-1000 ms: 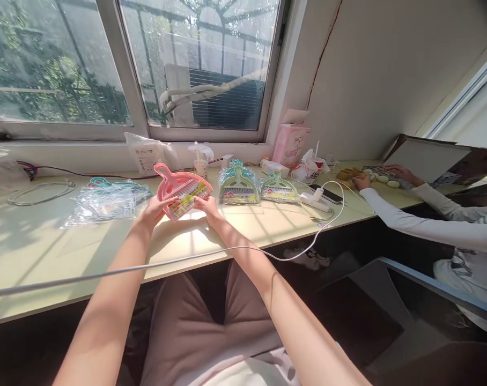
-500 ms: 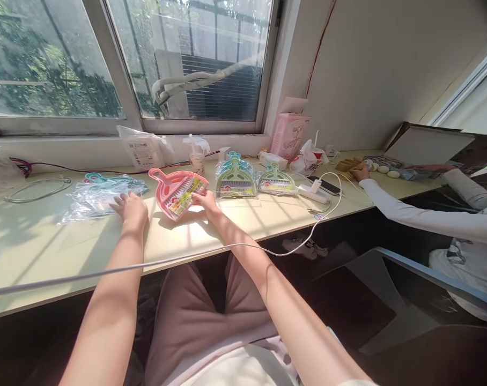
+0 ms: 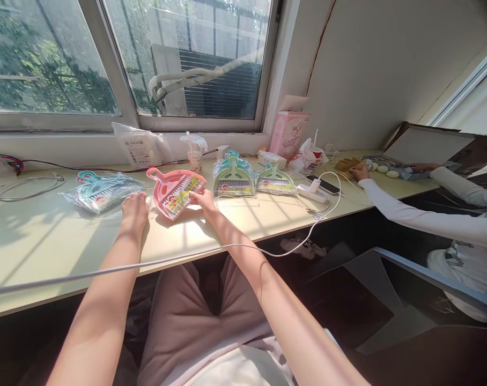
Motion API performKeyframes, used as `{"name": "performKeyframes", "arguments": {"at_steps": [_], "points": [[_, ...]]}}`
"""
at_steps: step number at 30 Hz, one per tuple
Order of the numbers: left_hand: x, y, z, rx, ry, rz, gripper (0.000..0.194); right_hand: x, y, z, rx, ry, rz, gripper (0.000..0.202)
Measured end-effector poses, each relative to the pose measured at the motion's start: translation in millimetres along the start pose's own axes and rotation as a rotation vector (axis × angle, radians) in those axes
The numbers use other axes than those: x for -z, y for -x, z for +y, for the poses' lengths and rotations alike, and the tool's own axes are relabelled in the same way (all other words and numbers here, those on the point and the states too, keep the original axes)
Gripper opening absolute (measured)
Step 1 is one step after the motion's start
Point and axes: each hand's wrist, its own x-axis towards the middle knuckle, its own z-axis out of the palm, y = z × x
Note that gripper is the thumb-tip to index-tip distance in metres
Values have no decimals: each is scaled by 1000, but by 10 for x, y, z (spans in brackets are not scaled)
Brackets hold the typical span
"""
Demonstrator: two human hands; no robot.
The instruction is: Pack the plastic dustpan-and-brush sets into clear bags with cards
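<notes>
My right hand (image 3: 205, 202) grips the lower right side of a pink dustpan (image 3: 163, 187), tilted above the table. A white-bristled brush with a yellow printed label (image 3: 184, 194) sits in its pan. My left hand (image 3: 134, 210) is closed, fingers curled, at the right edge of clear plastic bags (image 3: 118, 185), pinching a bit of the film; its fingertips are partly hidden. Under and among the film lies a teal dustpan with a brush (image 3: 93, 190). To the right, a stack of bagged green and teal dustpans (image 3: 234, 179) stands beside another bagged green dustpan (image 3: 274, 179).
A white cable (image 3: 167, 261) crosses in front of my forearms to a power strip (image 3: 312, 193) near a phone (image 3: 327, 185). A drink cup (image 3: 194, 158), a plastic packet (image 3: 141, 150) and a pink box (image 3: 289, 134) stand along the back. A co-worker's hand (image 3: 359, 171) works at right.
My left hand has curled its fingers and moved slightly right and down. The film has shifted, showing more of the teal dustpan. The pink dustpan stays in my right hand, nearly unmoved.
</notes>
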Motion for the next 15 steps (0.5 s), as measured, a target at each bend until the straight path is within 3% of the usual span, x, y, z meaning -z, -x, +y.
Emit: {"name": "performKeyframes", "arguments": {"at_steps": [6, 15], "points": [[43, 52, 102, -63, 190, 178, 55, 0, 82, -82, -27, 10, -15, 25], [27, 46, 134, -119, 429, 351, 35, -9, 162, -201, -84, 39, -35, 23]]}}
